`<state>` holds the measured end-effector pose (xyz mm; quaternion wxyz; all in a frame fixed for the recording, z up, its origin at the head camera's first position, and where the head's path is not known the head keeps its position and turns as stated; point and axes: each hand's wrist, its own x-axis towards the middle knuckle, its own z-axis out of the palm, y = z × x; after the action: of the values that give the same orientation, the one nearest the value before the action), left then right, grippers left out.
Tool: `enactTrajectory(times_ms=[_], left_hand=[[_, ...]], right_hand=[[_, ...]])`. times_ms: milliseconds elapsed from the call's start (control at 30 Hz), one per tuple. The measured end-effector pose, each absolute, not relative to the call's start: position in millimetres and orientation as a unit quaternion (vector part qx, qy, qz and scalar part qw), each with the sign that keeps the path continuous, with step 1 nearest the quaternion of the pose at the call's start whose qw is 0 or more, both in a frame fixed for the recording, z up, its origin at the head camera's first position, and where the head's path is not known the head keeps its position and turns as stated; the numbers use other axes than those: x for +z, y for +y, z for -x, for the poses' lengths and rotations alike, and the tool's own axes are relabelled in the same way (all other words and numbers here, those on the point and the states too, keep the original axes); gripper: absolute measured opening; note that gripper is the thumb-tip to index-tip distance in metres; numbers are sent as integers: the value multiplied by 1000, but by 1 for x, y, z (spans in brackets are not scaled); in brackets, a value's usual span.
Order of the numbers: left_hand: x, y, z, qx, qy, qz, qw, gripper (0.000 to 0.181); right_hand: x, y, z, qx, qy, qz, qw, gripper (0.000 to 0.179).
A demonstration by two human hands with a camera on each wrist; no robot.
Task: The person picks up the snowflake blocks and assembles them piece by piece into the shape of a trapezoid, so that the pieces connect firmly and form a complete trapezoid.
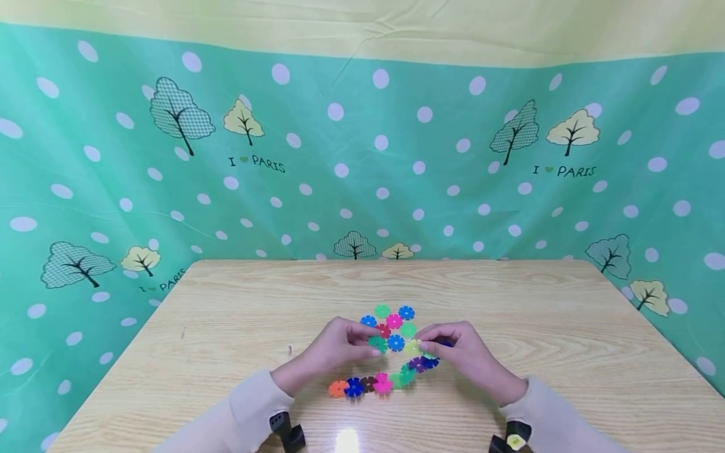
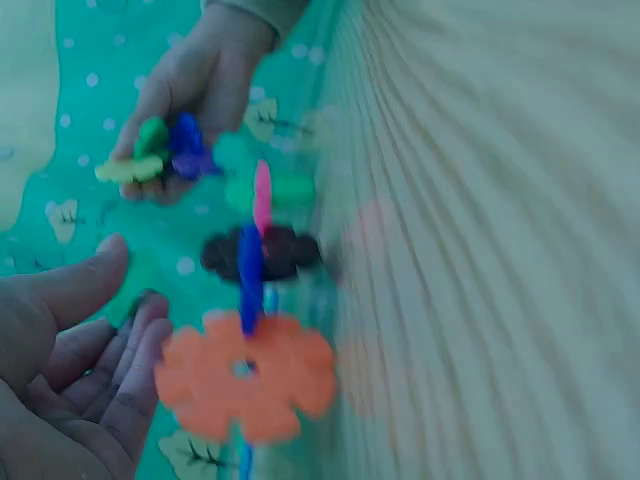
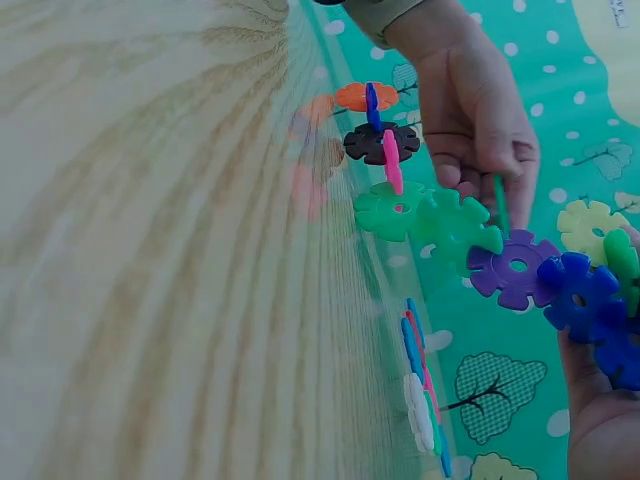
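Observation:
My left hand (image 1: 338,345) pinches a green flower-shaped disc (image 3: 501,205), seen edge-on in the right wrist view. Facing it, my right hand (image 1: 466,346) holds one end of a chain of slotted flower discs, with a yellow disc (image 1: 412,348) at its fingertips. From there the chain runs through dark blue discs (image 3: 580,297), a purple disc (image 3: 517,268), green discs (image 3: 385,212), a pink disc (image 1: 382,383), a brown disc (image 1: 369,384) and a dark blue one to an orange disc (image 2: 245,378). The green and yellow discs appear apart.
Beyond the hands, several loose discs lie on the wooden table (image 1: 238,296), among them a pink disc (image 1: 394,321), a blue disc (image 1: 396,343) and a red disc (image 1: 383,331). A dotted green cloth (image 1: 362,157) hangs behind the table.

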<state>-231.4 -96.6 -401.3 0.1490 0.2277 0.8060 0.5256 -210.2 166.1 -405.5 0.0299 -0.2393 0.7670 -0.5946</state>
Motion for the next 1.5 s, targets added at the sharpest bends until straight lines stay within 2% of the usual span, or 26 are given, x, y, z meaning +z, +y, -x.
enactTrajectory(times_ms=[300, 533, 867, 1200, 1500], left_hand=[[-391, -85, 219, 591, 766, -196, 163, 37], [-388, -81, 217, 596, 762, -190, 167, 39], [-386, -75, 212, 597, 755, -205, 180, 31], [-379, -74, 210, 583, 753, -243, 181, 29], [-382, -73, 213, 582, 758, -238, 171, 28]], right_hand=[[-406, 164, 210, -592, 772, 229, 40, 17], [-407, 162, 209, -592, 770, 237, 25, 16], [-408, 161, 208, -605, 758, 243, 12, 13], [-410, 155, 207, -623, 729, 281, -29, 12], [-408, 157, 208, -615, 742, 265, -11, 14]])
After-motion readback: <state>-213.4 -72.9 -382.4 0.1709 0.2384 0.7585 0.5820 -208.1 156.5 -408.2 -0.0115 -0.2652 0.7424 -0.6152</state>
